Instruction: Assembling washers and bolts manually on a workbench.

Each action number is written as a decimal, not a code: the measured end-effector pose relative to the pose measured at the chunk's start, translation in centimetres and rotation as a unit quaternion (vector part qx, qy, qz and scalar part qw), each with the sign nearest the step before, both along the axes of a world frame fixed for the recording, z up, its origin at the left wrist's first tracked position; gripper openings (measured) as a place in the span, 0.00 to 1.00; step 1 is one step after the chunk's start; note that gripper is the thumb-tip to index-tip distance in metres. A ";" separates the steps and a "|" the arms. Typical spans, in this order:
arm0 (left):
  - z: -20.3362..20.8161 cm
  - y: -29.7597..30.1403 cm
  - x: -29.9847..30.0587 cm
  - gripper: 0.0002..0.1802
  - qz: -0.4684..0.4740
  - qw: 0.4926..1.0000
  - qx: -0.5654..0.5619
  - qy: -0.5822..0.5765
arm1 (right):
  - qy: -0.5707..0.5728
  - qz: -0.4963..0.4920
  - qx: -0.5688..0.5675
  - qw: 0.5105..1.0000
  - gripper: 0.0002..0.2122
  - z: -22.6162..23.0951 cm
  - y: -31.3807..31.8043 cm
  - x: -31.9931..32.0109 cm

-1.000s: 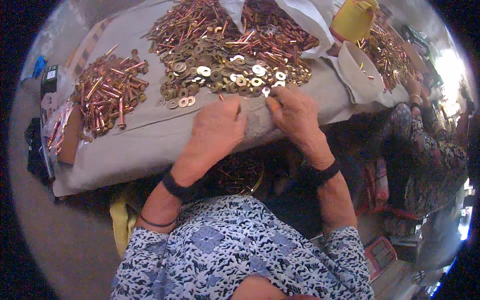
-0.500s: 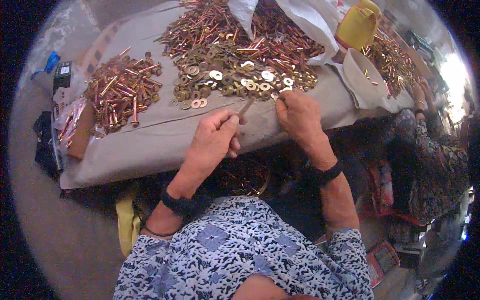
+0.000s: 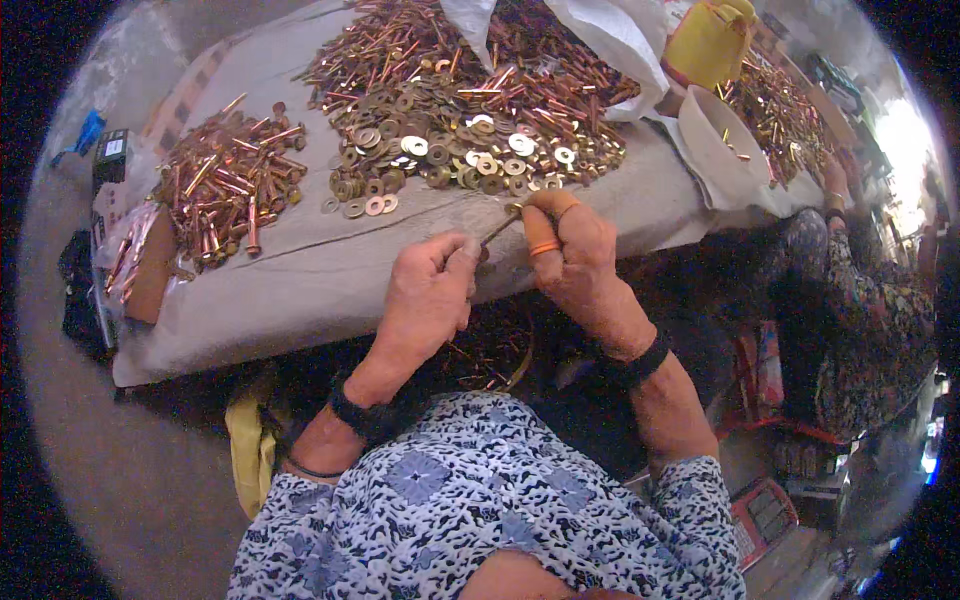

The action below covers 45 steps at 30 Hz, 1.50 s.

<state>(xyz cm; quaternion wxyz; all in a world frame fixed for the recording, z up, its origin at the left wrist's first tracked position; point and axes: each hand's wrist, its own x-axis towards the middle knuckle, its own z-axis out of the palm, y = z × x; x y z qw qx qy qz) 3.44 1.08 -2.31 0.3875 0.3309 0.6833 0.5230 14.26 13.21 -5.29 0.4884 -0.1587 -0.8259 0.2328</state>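
Observation:
My left hand [image 3: 432, 290] is closed in a pinch around one end of a bolt [image 3: 498, 231], whose shank points up and right over the table's near edge. Close to the bolt's free end, my right hand [image 3: 580, 262] pinches a small brassy ring-like piece [image 3: 515, 210], perhaps a washer or nut. Orange finger covers [image 3: 541, 240] sit on the right fingers. Just beyond both hands lies a heap of flat washers [image 3: 440, 150], with small nuts mixed in at its right. A large pile of copper-coloured bolts [image 3: 390, 45] rises behind the washers.
A smaller bolt pile [image 3: 230, 180] lies at the left, beside an open carton [image 3: 150, 265]. White sacking [image 3: 610, 45], a pale tub [image 3: 712, 150] and a yellow jug [image 3: 710, 42] stand at the right. A co-worker's patterned sleeve [image 3: 870, 330] is at far right. Beneath the table sits a container with bolts [image 3: 495, 345].
My right hand has left the washer heap's edge and come down-left toward the bolt, bringing the small ring-like piece. My left hand still grips the bolt.

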 end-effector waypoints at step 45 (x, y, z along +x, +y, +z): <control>0.5 0.2 -0.6 0.11 0.014 0.999 -0.003 -0.040 | 0.126 0.196 -0.464 0.855 0.12 3.8 0.2 -0.3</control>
